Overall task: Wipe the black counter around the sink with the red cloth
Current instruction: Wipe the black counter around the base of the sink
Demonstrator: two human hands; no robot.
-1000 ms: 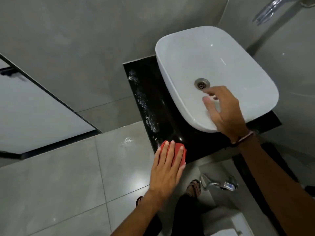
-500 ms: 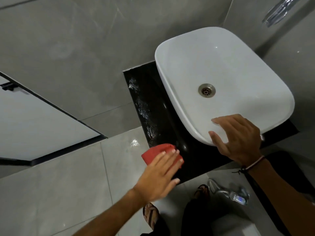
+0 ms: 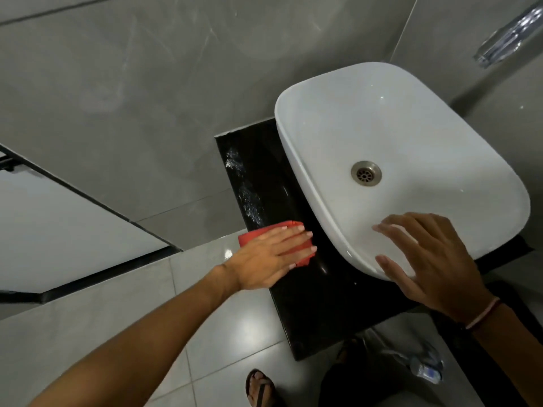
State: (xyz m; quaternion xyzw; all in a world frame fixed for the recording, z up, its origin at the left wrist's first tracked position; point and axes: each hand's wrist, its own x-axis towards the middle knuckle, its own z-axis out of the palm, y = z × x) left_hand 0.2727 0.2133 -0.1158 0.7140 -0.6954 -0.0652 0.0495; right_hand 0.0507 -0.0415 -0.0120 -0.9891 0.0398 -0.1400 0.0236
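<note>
Grey tiled walls and a glossy grey tiled floor (image 3: 244,333) surround a black worktop (image 3: 317,301) that carries a white oval sink (image 3: 323,136) with a metal drain (image 3: 366,173) near its middle. On the worktop's left strip, beyond the left hand (image 3: 270,255), pale smeared streaks (image 3: 248,198) run along the outer edge.

That left hand lies flat, palm down, fingers straight and close together, pressing the red cloth (image 3: 249,235) onto the worktop at its left edge. Most of the cloth is hidden under the palm and fingers; a red corner shows past the knuckles on the far side and a small piece shows under the fingertips. The fingertips point toward the sink wall and stop just short of it.

To the right of that hand, the right hand (image 3: 432,259) is spread wide with fingers apart, over the near rim of the sink; its thumb sits by the rim's lower edge and its fingers reach over the basin. Whether the palm bears on the rim cannot be told. It holds nothing. A thin cord bracelet (image 3: 482,314) circles the wrist.

Below the hands, a sandalled foot (image 3: 260,387) stands on the floor, and a chrome fitting (image 3: 423,367) shows under the worktop. A blurred chrome tap (image 3: 511,39) sits at the top right.
</note>
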